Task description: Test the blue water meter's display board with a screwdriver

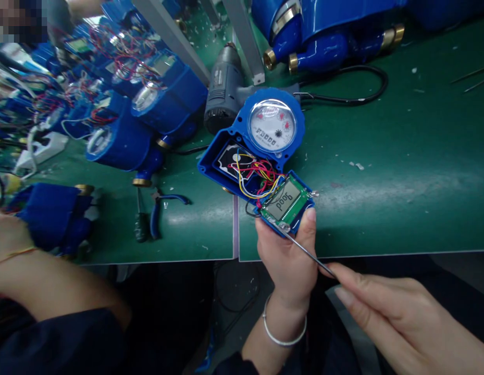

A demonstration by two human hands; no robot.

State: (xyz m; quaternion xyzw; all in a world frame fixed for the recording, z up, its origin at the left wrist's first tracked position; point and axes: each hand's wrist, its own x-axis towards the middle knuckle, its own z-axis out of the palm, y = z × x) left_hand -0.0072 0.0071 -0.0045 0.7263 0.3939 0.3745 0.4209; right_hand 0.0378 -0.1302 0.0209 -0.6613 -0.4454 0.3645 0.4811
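Observation:
My left hand (286, 260), a bracelet at its wrist, is closed around a blue meter cover (301, 221) at the table's front edge. Inside the cover lies a green circuit board (304, 200), and its display (285, 200) shows characters. My right hand (398, 307) pinches a thin metal rod (306, 251); its tip reaches the board's near corner, by a small shiny part. Whether the tip touches is unclear, and the rod's rear end is hidden. Red, yellow and white wires (251, 174) run from the board into the opened blue water meter (271, 125) just beyond.
A grey heat gun (226, 83) lies behind the meter. Pliers (154, 216) and a screwdriver (140, 224) lie to the left. A co-worker's arm (50, 281) is beside another blue meter (50, 213). More meters (124, 135) crowd the left and back.

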